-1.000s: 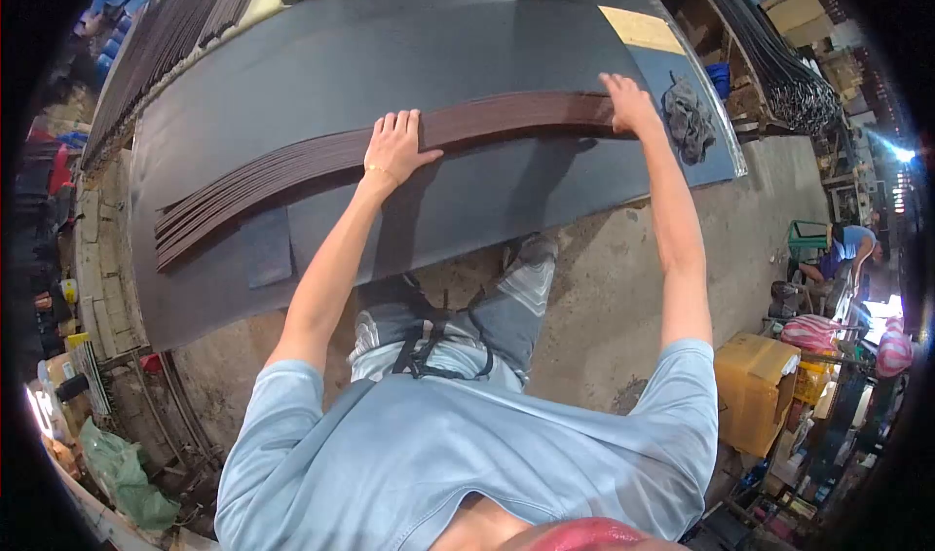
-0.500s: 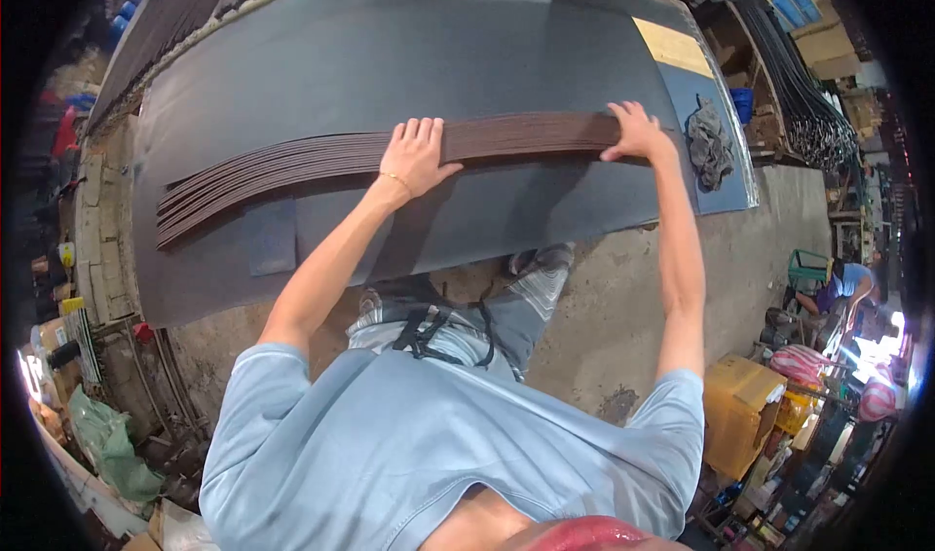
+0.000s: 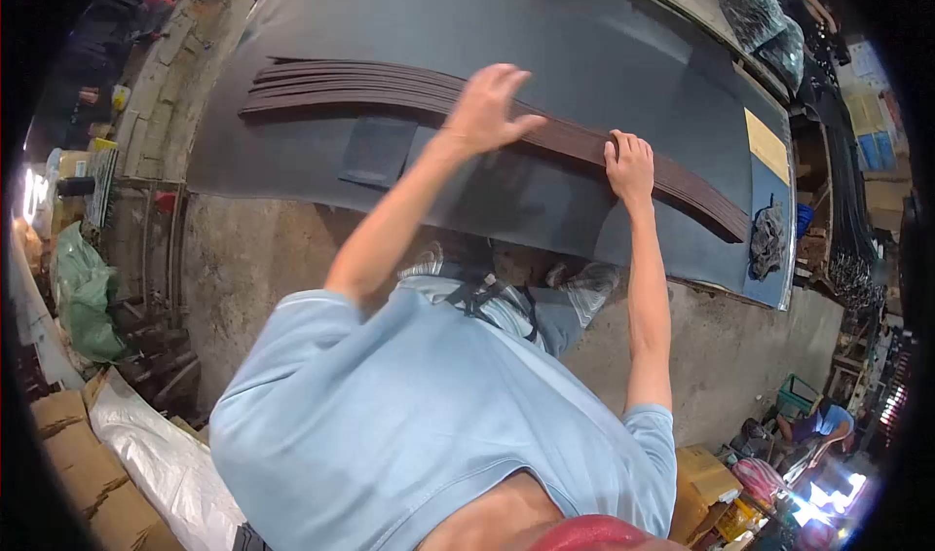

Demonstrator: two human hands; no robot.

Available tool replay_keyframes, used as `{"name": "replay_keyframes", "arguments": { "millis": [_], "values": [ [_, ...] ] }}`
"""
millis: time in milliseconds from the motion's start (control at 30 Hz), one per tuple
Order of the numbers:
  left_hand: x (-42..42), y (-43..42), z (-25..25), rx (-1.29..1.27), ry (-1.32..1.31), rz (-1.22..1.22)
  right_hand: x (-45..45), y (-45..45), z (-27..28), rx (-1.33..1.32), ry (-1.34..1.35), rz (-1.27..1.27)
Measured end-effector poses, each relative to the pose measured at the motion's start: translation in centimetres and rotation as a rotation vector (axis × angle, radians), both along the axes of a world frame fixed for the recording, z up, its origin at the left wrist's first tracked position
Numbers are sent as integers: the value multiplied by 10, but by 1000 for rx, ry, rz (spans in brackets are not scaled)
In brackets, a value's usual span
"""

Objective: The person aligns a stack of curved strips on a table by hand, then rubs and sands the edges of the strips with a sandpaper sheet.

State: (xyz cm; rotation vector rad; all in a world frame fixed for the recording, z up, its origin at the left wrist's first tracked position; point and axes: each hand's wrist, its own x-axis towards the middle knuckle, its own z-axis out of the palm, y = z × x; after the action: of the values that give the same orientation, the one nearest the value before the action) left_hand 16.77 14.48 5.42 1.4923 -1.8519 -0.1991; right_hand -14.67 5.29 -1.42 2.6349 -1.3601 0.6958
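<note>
- Nearest, the person's light-blue shirt (image 3: 429,405) fills the lower middle; white plastic sheeting (image 3: 166,444) lies at lower left, a cardboard box (image 3: 696,483) at lower right.
- On the counter (image 3: 545,25), a dark flat piece (image 3: 378,152) lies by the near edge, just below the left part of the strips.
- The stack of brown strips (image 3: 568,142) runs lengthwise across the counter, bowed, its left end fanned.
- The left hand (image 3: 490,111) is spread, not grasping, over the stack's middle and hides part of it; contact cannot be told.
- The right hand (image 3: 631,169) touches the stack, fingers bent over it; whether it grips, I cannot tell.
- A crumpled grey cloth (image 3: 767,244) sits just beyond the stack's right end, near a tan sheet (image 3: 767,145).
- Past the counter's right end hang black strands (image 3: 847,171); a plastic-wrapped bundle (image 3: 755,16) sits by its far edge.
</note>
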Motion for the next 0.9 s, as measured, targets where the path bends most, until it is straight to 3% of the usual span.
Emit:
{"name": "replay_keyframes", "arguments": {
  "millis": [33,167,267,367,533,567,633,700,733,767,800,900],
  "values": [
    [31,23,2,83,29,25,-2,2,1,5,9,8],
    [131,143,-14,345,-334,1,7,5,11,106,61,-92],
    [173,192,-36,430,-324,66,7,2,12,124,65,-125],
    [181,193,-50,342,-196,61,15,1,27,190,88,-176],
    [132,188,26,44,-140,177,23,2,35,137,25,-195],
    [119,186,47,36,-137,159,29,12,53,207,-147,-29],
    [87,180,77,75,206,234,50,53,101,452,-425,204],
    [49,161,84,79,557,137,65,88,95,868,-750,496],
    [29,150,82,125,608,129,71,100,80,1123,-931,657],
    [11,137,77,166,659,122,72,120,80,1304,-1067,645],
    [-9,123,71,199,689,79,62,127,31,1413,-1226,604],
    [-53,83,47,397,755,-128,53,163,46,1102,-1653,153]
  ]
}}
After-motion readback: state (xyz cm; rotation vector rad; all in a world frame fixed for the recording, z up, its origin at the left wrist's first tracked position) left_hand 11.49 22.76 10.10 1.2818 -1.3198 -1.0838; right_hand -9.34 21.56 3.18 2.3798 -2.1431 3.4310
